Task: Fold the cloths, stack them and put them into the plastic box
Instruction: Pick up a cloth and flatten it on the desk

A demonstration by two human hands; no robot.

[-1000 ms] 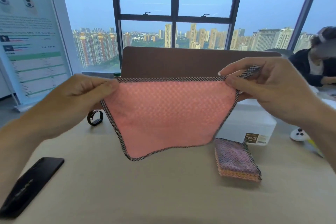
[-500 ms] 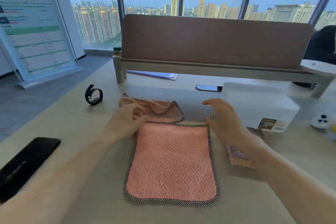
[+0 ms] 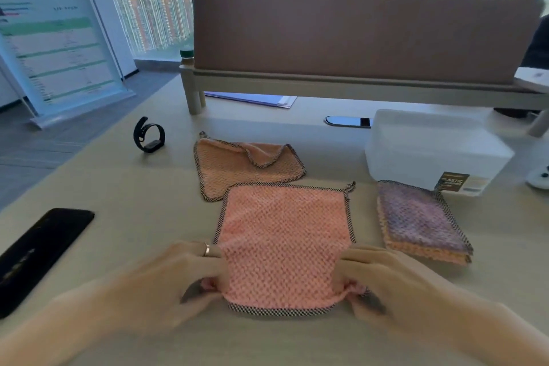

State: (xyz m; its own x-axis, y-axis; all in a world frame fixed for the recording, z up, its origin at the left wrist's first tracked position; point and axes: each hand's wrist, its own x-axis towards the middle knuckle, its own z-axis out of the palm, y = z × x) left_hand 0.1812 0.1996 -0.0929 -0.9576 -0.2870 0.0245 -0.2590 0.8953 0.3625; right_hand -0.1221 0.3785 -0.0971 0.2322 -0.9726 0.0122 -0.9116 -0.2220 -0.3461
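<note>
A pink cloth (image 3: 285, 234) with checked trim lies flat on the table in front of me. My left hand (image 3: 190, 273) pinches its near left corner and my right hand (image 3: 377, 279) pinches its near right corner; the fabric bunches under both grips. Behind it a second pink cloth (image 3: 237, 169) lies rumpled, one corner turned over. To the right sits a folded stack of cloths (image 3: 421, 223), purple on top. The white plastic box (image 3: 427, 151) with its lid on stands just behind that stack.
A black phone (image 3: 38, 252) lies at the left edge of the table. A black smartwatch (image 3: 148, 136) stands behind it. A brown desk divider (image 3: 365, 35) on legs crosses the back, with papers (image 3: 255, 99) under it. A white object (image 3: 539, 178) sits far right.
The cloth went from held up in the air to laid flat on the table. My hands then moved from its far edge back to its near corners and gripped them.
</note>
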